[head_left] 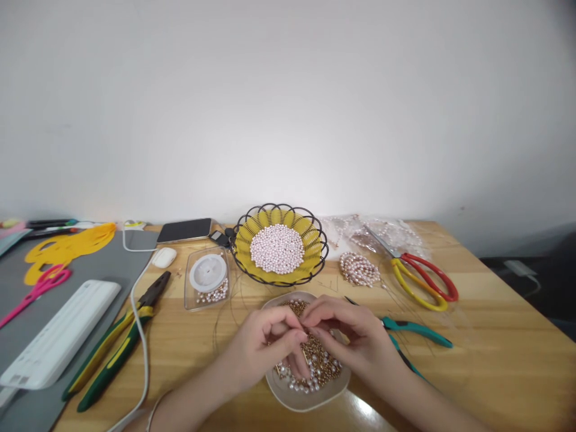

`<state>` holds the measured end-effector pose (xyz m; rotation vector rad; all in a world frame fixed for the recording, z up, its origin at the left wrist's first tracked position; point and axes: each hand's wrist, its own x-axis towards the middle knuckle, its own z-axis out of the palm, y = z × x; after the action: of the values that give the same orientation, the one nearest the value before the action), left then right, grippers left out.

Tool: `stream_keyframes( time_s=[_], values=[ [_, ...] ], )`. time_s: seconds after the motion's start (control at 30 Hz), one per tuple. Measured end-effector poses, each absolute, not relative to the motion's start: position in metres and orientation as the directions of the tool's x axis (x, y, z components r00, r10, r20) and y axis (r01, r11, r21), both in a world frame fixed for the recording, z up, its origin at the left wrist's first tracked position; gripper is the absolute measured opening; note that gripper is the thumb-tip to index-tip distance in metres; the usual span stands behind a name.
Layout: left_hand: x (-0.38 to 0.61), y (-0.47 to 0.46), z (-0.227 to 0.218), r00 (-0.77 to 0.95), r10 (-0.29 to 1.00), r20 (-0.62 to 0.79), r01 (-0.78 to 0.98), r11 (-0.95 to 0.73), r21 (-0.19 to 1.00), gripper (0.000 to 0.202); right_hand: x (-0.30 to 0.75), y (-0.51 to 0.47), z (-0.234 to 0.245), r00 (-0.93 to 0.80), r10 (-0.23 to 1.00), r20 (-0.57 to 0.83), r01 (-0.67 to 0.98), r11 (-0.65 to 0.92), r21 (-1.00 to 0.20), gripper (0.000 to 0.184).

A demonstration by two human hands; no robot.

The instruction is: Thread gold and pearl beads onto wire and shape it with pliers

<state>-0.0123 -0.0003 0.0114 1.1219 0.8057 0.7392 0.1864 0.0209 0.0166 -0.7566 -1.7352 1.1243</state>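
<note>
Two hands, left hand (265, 341) and right hand (348, 333), fingertips pinched together over one near dish (288, 393) of gold and white beads; held item too small to tell. Farther: one wire basket (279, 245) of pink beads. Two pliers, two scissors.

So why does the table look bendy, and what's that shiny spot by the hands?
Head view: the wide lens curves the table edges; a lamp glare patch gleams on the wood just below the bead dish; the wall glows brightest mid-frame; the hands' fingertips look slightly soft.
</note>
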Motion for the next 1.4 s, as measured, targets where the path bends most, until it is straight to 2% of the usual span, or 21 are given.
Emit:
stream_keyframes(
  time_s=[0.7, 1.0, 1.23, 1.4],
  values=[
    [-0.014, -0.001, 0.015, 0.498, 0.857, -0.136, 0.035, 0.136, 0.99, 0.021, 0.187, 0.019, 0.021, -0.414, 0.828, 0.378, 0.065, 0.441, -0.895, 0.016],
    [-0.016, -0.003, 0.013, 0.511, 0.859, -0.018, 0.132, -0.058, 0.99, 0.022, 0.186, 0.016, 0.016, -0.407, 0.827, 0.388, 0.062, 0.449, -0.892, 0.017],
    [-0.015, -0.009, 0.018, 0.597, 0.799, 0.075, 0.172, -0.219, 0.961, 0.024, 0.186, 0.014, 0.013, -0.405, 0.824, 0.395, 0.055, 0.454, -0.89, 0.017],
    [-0.014, -0.014, 0.017, 0.516, 0.857, 0.015, 0.159, -0.113, 0.981, 0.021, 0.19, 0.018, 0.02, -0.399, 0.862, 0.313, 0.05, 0.361, -0.931, 0.018]
  ],
)
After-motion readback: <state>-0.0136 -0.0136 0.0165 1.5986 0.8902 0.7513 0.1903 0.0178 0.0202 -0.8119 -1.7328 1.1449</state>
